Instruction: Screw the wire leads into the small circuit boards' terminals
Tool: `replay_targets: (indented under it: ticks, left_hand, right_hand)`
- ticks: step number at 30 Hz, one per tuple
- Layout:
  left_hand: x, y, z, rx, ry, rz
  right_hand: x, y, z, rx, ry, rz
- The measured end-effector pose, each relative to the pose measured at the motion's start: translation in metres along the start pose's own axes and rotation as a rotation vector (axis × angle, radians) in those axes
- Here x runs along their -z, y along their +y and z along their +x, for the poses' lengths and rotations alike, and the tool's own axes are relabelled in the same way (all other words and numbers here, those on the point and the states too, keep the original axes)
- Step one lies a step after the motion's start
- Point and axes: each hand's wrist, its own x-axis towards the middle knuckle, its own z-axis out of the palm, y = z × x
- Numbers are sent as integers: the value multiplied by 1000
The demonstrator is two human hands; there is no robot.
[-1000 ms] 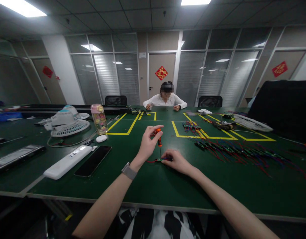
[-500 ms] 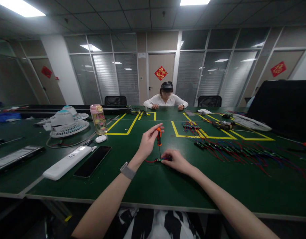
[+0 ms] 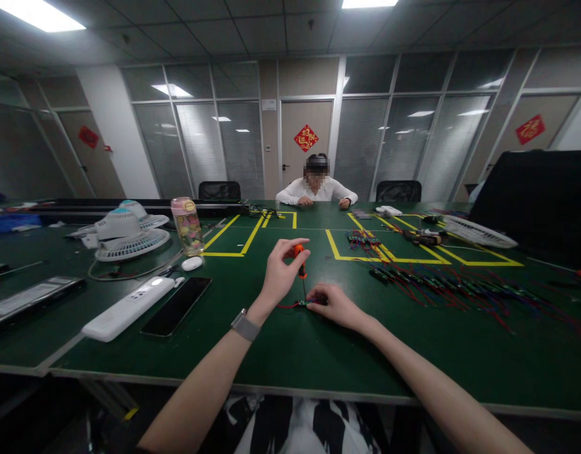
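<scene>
My left hand (image 3: 279,274) pinches the orange handle of a small screwdriver (image 3: 300,263), held upright with its tip down on a small circuit board (image 3: 302,304). A red wire trails left from the board. My right hand (image 3: 335,304) rests on the green table (image 3: 290,347) with its fingers closed on the board's right end, pressing it down. A grey watch sits on my left wrist.
A dark phone (image 3: 176,305), a white power strip (image 3: 129,307), a white mouse (image 3: 192,263), a pink-capped bottle (image 3: 188,225) and white fans (image 3: 129,230) lie to the left. Several wired boards (image 3: 441,284) spread to the right. Another person (image 3: 317,186) sits at the far side.
My left fingers have shifted on the screwdriver handle, turning it slightly. My right hand and the board have stayed in place.
</scene>
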Motion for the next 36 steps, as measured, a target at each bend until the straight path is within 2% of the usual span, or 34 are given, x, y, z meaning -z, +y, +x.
replay_targets:
  ticks: [2,6,12,16,21,26,30,36]
  left_hand:
    - [0,-1,0,-26,18,39]
    - [1,0,0,57,-84,-149]
    - [2,-1,2,7,-4,-46]
    - [3,-1,3,83,-81,-192]
    - [2,-1,3,24,20,-53]
    - [2,-1,3,65,-88,-165]
    - [2,-1,2,-2,-1,-29]
    - [2,0,2,76,-104,-166]
  right_hand:
    - [0,0,0,0,-1,-1]
    - [0,0,0,6,2,-2]
    - [1,-2,0,-1,-4,-11]
    - [2,-2,0,-3,-1,-15]
    - [1,-1,0,0,1,-7]
    - [0,0,0,-6,1,-22]
    - [0,0,0,-7,1,-18]
    - [0,0,0,-3,0,-7]
